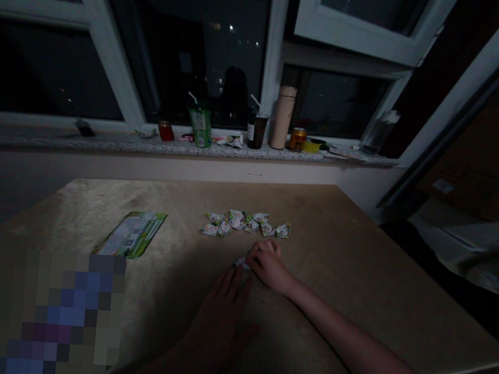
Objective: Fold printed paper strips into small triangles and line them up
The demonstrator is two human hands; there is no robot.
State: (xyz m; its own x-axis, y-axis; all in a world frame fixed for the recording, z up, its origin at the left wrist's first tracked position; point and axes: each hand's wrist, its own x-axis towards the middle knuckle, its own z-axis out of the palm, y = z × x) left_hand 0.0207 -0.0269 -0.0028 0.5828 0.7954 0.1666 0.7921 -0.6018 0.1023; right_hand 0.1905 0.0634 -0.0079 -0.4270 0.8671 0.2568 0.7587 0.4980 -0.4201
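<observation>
My right hand (268, 262) rests on the wooden table (347, 258) with its fingers curled over a small wrapped candy (240, 262) that peeks out at its left side. My left hand (221, 314) lies flat on the table just below, fingers stretched out towards that candy, fingertips almost touching it. Beyond both hands lies a row of several small green-and-white wrapped candies (246, 223). The room is dim.
A green-and-white flat packet (132, 234) lies on the table to the left. On the windowsill (106, 141) stand a green drink carton with straw (200, 126), a dark cup (256, 131), a tall pale flask (283, 117), an orange can (297, 139) and a red jar (166, 131).
</observation>
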